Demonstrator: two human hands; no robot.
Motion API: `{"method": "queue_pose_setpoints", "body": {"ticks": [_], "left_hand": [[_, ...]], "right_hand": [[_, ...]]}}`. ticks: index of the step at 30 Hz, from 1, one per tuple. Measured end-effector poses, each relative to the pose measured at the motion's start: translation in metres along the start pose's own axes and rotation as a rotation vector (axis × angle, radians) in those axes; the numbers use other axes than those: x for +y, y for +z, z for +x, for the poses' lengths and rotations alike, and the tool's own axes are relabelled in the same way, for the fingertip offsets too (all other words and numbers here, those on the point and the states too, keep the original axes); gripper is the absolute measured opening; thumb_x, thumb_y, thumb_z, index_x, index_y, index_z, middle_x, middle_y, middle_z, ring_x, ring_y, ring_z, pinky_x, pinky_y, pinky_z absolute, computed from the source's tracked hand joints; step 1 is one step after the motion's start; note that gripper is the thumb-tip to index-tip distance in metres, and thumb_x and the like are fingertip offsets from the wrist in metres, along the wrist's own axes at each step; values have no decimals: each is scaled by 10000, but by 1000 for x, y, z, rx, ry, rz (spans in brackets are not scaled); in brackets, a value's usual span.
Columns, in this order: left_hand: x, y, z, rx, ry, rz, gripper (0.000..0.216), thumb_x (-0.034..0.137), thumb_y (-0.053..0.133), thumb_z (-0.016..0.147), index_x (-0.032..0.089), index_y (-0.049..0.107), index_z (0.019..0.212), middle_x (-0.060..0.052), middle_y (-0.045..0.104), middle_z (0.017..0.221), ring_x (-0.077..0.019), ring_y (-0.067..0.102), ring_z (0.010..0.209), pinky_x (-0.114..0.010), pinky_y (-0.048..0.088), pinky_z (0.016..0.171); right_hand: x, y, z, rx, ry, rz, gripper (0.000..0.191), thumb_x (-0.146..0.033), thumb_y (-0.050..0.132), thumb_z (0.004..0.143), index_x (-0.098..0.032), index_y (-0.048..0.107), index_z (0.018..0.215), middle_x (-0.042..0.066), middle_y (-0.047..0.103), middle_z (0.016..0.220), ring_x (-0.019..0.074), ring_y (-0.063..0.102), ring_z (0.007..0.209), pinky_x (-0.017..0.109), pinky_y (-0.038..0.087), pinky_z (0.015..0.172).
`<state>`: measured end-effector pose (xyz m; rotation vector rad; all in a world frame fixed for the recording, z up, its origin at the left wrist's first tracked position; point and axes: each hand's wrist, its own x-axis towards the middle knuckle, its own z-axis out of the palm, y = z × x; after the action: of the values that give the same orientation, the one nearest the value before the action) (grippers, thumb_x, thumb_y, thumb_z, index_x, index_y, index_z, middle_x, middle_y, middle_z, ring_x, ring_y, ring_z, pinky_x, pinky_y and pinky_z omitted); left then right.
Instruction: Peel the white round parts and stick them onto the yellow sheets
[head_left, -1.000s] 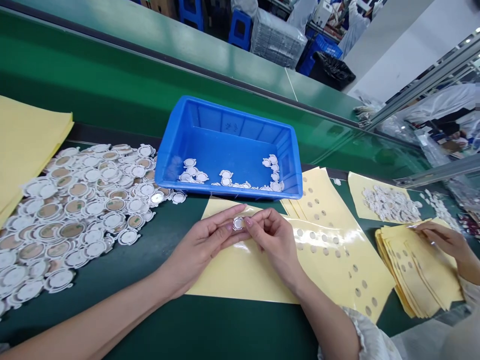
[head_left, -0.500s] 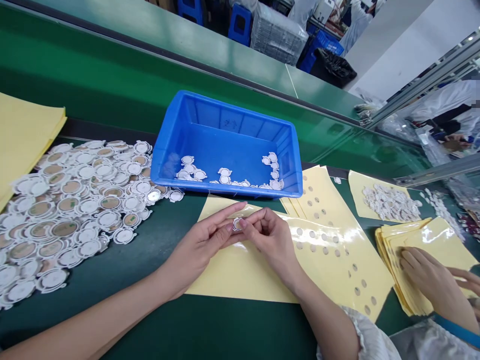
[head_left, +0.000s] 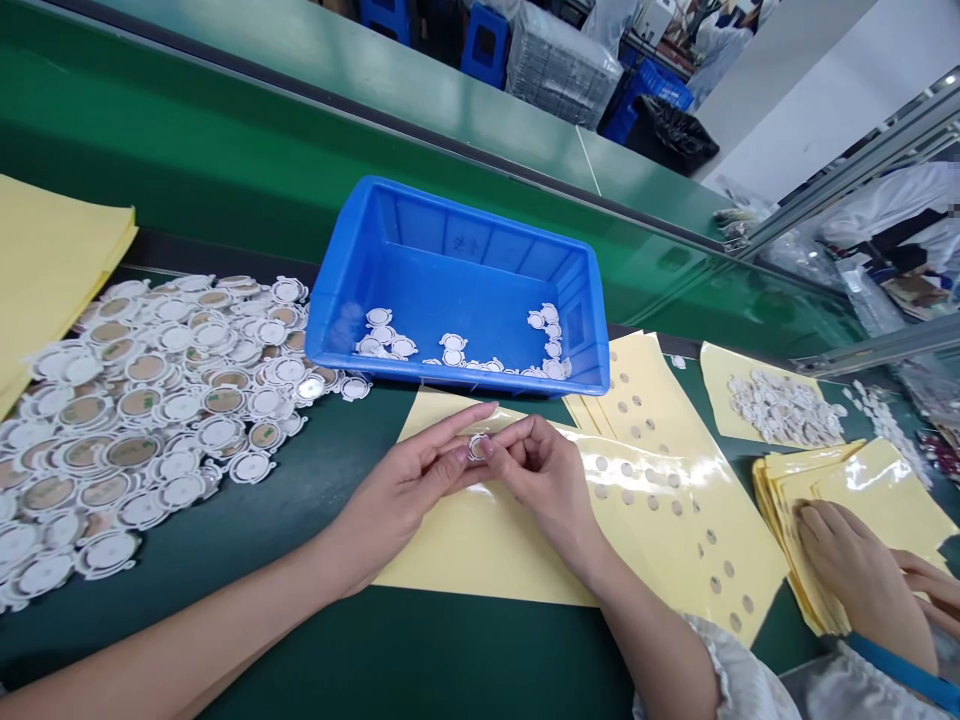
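Observation:
Between the fingertips of both hands sits a small round white-rimmed disc piece (head_left: 477, 447), its face turned up. My left hand (head_left: 420, 465) pinches it with thumb and fingers from the left. From the right, my right hand (head_left: 538, 467) grips its edge with thumb and curled fingers. Both hands are above a yellow sheet (head_left: 450, 540) on the green table. Grey round dots (head_left: 651, 475) stick to the sheets at the right. Just beyond my hands stands a blue bin (head_left: 457, 380) with several white ring pieces (head_left: 452, 350) inside.
A large heap of white ring pieces (head_left: 172, 405) spreads over the left of the table. Yellow sheets (head_left: 52, 270) lie behind it. At right, a co-worker's hand (head_left: 855, 560) rests on a stack of yellow sheets (head_left: 885, 490), near small white pieces (head_left: 784, 405).
My hands keep their hold on the small disc piece with almost no movement. The view has shifted slightly. The co-worker's hands at the right have moved a little.

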<state>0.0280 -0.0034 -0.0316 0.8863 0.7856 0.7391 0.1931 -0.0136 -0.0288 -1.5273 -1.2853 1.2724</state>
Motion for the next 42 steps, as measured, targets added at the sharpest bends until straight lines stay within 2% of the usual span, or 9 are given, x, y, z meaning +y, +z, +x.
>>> {"method": "queue_pose_setpoints", "body": {"ticks": [8, 19, 35, 42], "left_hand": [[0, 0, 0, -4, 10, 3, 428, 364, 561, 957, 245, 503, 1363, -9, 466, 1466, -218, 523, 1269, -293, 465, 1066], [0, 0, -2, -8, 21, -19, 412, 345, 563, 960, 259, 501, 1358, 0, 455, 1464, -181, 554, 1235, -228, 490, 1016], [1, 2, -1, -5, 10, 23, 454, 380, 549, 952, 222, 489, 1373, -27, 441, 1480, -252, 502, 1289, -334, 466, 1068], [1, 3, 0, 6, -10, 51, 479, 399, 556, 938, 207, 489, 1371, -33, 456, 1472, -272, 487, 1301, -375, 460, 1082]], "right_hand": [[1, 0, 0, 9, 0, -14, 184, -333, 681, 808, -178, 604, 747, -81, 368, 530, 78, 312, 485, 227, 250, 462], [0, 1, 0, 21, 12, -45, 192, -349, 683, 811, -179, 614, 755, -80, 367, 528, 76, 305, 476, 221, 251, 451], [-2, 1, -1, 22, 14, -55, 190, -346, 672, 804, -181, 600, 745, -77, 380, 527, 85, 318, 483, 227, 262, 461], [-1, 3, -1, 14, -75, -122, 166, -321, 652, 830, -192, 565, 773, -83, 371, 538, 86, 326, 494, 224, 265, 473]]}}
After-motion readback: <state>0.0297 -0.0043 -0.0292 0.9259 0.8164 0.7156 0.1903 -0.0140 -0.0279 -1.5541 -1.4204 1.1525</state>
